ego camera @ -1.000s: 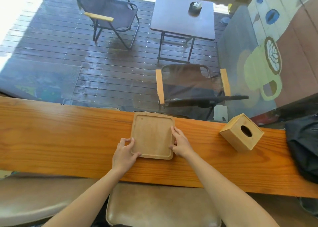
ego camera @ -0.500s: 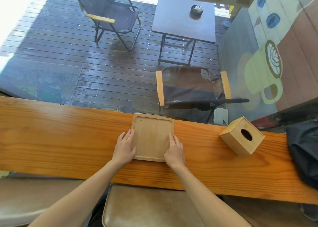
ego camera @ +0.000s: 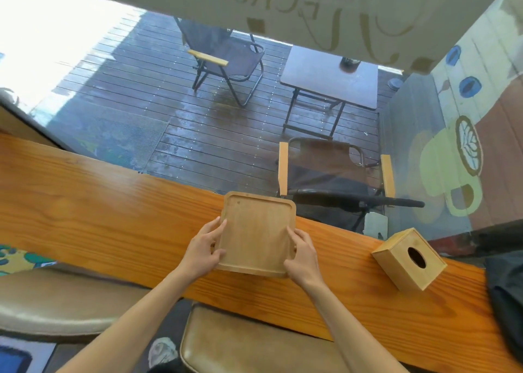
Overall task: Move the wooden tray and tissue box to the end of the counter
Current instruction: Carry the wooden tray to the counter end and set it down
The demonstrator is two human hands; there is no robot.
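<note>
The square wooden tray [ego camera: 256, 231] is held a little above the long wooden counter [ego camera: 99, 211], its far edge tipped up. My left hand [ego camera: 205, 249] grips its left edge and my right hand [ego camera: 302, 255] grips its right edge. The wooden tissue box [ego camera: 409, 258], a cube with a round hole on top, stands on the counter to the right of the tray, apart from both hands.
A black bag [ego camera: 506, 296] lies on the counter at the far right, beyond the tissue box. Brown padded stools [ego camera: 254, 344] sit below the counter's near edge. A window runs along the counter's far edge, with deck chairs and a table outside.
Both hands closed on the tray's side edges and lifted it off the counter. The view has tilted up and swung left; the tissue box has not moved.
</note>
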